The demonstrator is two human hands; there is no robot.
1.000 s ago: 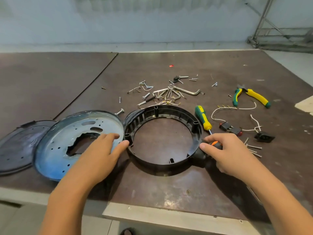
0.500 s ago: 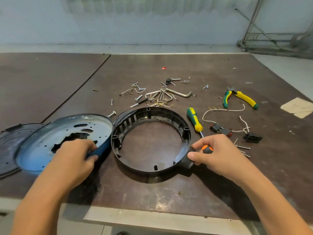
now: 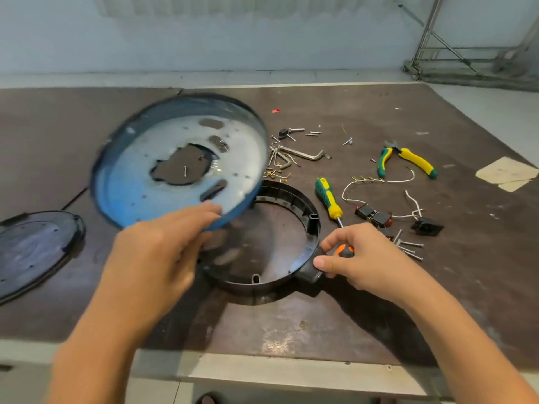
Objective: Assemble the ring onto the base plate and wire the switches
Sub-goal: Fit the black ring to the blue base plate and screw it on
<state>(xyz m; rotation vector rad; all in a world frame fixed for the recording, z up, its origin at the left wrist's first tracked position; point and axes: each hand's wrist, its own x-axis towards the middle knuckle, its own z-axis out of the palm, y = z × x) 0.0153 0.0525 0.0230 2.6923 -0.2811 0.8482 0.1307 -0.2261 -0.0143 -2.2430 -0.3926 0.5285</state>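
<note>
Left of centre, the left hand [image 3: 157, 258] gripped the near rim of the plate [image 3: 140, 182], which hung tilted over the left part of the ring [image 3: 313, 225]. The ring lay on the table [image 3: 291, 330]; the right hand [image 3: 367, 255] pinched its right tab, fingers curled.

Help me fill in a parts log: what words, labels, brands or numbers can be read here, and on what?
None can be read.
The base plate is blurred and shows only holes.
The ring, screwdriver, pliers, switches and black cover show no legible marking at this size.
</note>
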